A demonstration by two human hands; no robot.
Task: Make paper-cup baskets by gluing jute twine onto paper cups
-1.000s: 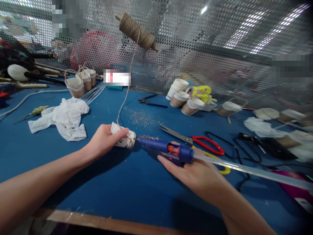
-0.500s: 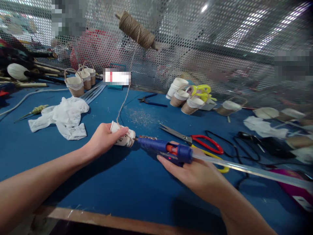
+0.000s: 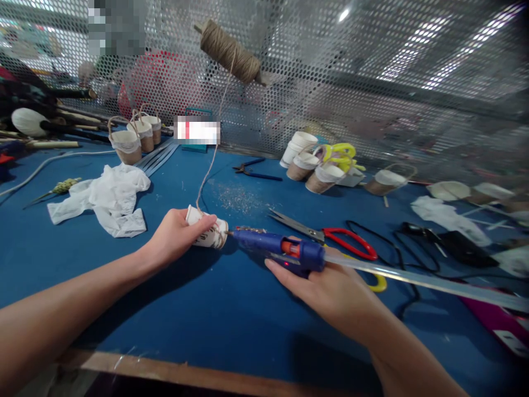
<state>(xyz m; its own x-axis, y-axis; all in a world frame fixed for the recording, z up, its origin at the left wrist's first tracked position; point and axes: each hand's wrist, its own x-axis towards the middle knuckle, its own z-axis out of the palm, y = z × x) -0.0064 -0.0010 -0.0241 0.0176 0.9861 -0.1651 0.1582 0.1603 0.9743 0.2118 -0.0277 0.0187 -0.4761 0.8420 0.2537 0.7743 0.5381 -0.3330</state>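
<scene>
My left hand (image 3: 181, 234) is closed around a white paper cup (image 3: 215, 234) with dark lettering, tipped on its side, its base facing right. The thumb lies over twine (image 3: 211, 165) that runs down to the cup from a spool (image 3: 229, 52) on the mesh. In my right hand (image 3: 326, 286) is a blue glue gun (image 3: 276, 248) with a small red light on its side. The nozzle is at the cup's base edge; whether it touches I cannot tell. A long clear glue stick (image 3: 397, 274) sticks out of the gun's rear.
Scissors (image 3: 306, 227) with red and yellow handles lie behind the glue gun, pliers (image 3: 258, 170) farther back. Twine-handled cups (image 3: 127, 148) stand at back left, more cups (image 3: 324, 179) at back right. White cloth (image 3: 108, 196) lies left. A perforated metal screen (image 3: 314, 71) closes the back.
Almost nothing differs. The glue gun and my right hand have shifted very slightly; the cup stays in my left hand in the same place.
</scene>
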